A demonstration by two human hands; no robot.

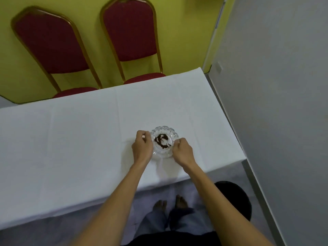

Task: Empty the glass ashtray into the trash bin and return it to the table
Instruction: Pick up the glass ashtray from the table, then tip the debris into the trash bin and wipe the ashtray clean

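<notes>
A clear cut-glass ashtray [164, 134] with dark ash in its middle rests on the white tablecloth [79, 148], near the table's right end. My left hand [142, 146] curls around its left rim, and my right hand [182, 150] grips its right rim. The ashtray looks flat on the cloth, and my fingers hide part of its edge. A black trash bin [236, 201] stands on the floor to the lower right, beside the table's front corner and partly behind my right forearm.
Two red chairs with gold frames [53, 47] [131, 32] stand against the yellow wall behind the table. A grey wall [275, 103] runs close along the right side. My bare feet [170, 204] are on the floor by the table's front edge.
</notes>
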